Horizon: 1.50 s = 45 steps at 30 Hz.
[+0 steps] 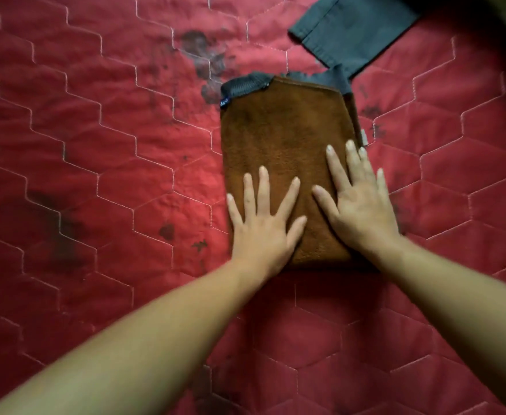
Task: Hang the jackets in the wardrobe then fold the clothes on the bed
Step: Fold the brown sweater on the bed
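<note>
both hands, left hand and right hand, flat with fingers spread on folded brown garment; long axis runs away from person; red quilt beneath.

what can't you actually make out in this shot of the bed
Head view, grey garment: cut off by the top edge.
Head view, brown folded garment: near part covered by the left hand and right hand.
Head view, blue label: too small to read.
</note>
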{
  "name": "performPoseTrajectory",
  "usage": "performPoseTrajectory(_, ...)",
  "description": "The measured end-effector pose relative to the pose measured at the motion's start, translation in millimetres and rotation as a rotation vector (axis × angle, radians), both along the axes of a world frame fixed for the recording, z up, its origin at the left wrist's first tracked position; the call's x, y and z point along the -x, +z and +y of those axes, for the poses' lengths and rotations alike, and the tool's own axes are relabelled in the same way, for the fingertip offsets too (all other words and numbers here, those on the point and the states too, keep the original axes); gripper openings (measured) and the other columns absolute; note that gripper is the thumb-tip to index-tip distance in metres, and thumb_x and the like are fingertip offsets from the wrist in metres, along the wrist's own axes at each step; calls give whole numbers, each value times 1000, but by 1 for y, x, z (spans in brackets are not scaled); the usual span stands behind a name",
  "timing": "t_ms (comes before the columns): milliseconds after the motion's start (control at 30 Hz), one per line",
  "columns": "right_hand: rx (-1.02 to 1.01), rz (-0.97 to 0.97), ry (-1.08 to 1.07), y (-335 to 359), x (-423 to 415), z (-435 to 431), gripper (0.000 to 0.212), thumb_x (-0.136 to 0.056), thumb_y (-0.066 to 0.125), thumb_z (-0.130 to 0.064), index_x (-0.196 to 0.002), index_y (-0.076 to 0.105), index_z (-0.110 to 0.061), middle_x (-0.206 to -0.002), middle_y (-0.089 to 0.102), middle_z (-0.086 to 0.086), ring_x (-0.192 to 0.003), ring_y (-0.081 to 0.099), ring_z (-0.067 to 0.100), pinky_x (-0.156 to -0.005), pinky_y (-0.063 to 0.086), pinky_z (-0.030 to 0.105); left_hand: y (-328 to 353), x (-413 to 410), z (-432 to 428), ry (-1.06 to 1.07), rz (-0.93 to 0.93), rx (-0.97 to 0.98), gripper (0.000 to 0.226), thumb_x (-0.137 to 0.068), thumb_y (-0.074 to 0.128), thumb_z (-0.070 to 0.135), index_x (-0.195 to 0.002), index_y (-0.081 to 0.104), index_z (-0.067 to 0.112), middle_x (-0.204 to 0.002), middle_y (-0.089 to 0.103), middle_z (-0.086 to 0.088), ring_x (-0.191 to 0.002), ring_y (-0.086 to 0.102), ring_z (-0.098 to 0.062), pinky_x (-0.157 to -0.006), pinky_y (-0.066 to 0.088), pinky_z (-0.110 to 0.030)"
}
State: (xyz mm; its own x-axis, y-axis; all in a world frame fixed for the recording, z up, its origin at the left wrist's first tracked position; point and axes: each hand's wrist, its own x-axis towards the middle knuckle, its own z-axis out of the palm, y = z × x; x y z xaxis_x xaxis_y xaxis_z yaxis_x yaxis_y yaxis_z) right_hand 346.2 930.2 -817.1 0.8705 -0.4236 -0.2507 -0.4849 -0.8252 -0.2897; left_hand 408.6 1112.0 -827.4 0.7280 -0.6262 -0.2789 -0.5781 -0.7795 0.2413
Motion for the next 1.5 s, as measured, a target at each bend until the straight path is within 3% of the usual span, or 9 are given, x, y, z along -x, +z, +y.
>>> performPoseTrajectory(233,-12,13,-155,-11,35,4,75,-96,25,-66,-161,6,-33,-169,9,10,-155,9,23,-126,10,46,-13,11,9,-11,-36,-24,68,-95,20,70,-155,-4,51,-166,-21,-9,-152,-22,-34,-115,-2,-71)
performPoseTrajectory(433,54,108,-384,22,45,78,70,-102,46,-41,-161,18,-17,-155,34,18,-134,40,37,-105,36,51,10,-8,33,-93,172,-4,67,-96,33,64,-153,-3,56,-164,-29,5,-149,-30,-21,-116,-5,-70)
performPoseTrajectory(633,-503,440,-270,67,54,227,88,-97,51,-29,-159,-7,-6,-151,28,21,-135,39,36,-112,33,40,39,-32,93,-54,164,-49,63,-89,53,23,-144,32,46,-168,-2,3,-155,-8,-21,-118,1,-68)
performPoseTrajectory(700,-641,474,-150,75,41,246,75,-96,50,-32,-158,14,-7,-142,47,20,-129,50,36,-106,43,41,40,-37,118,-37,106,-105,62,-93,50,24,-147,29,46,-168,-2,0,-155,-7,-23,-120,1,-65)
performPoseTrajectory(800,-246,162,80,74,18,214,27,-96,47,-36,-113,59,-20,-105,69,10,-99,65,35,-78,50,41,37,-38,144,27,57,-130,58,-101,41,32,-153,20,48,-168,-7,-5,-154,-12,-26,-122,1,-61)
performPoseTrajectory(900,43,-107,216,53,-4,154,41,-93,53,-40,-129,60,-20,-129,58,14,-122,53,37,-96,43,50,29,-32,150,173,71,-83,58,-105,34,42,-157,8,46,-166,-19,-8,-153,-21,-27,-123,3,-58)
performPoseTrajectory(1100,293,148,408,-12,-17,74,76,-93,9,-80,-159,7,-44,-170,-4,7,-155,-13,32,-114,2,74,-4,-14,143,345,-7,85,63,-100,33,44,-159,13,39,-168,-14,-7,-153,-20,-25,-125,5,-46)
performPoseTrajectory(1400,170,103,326,5,-48,56,82,-86,30,-83,-156,17,-41,-169,-2,9,-155,-11,29,-117,0,70,7,-35,147,355,154,200,72,-95,51,45,-155,12,48,-165,-21,-1,-153,-19,-23,-121,10,-47)
performPoseTrajectory(1500,49,127,-6,14,-84,28,96,-80,56,-76,-156,16,-34,-166,8,13,-153,6,36,-117,12,65,22,-75,149,615,261,386,90,-86,72,36,-156,15,43,-162,3,-8,-148,22,-25,-120,22,-37)
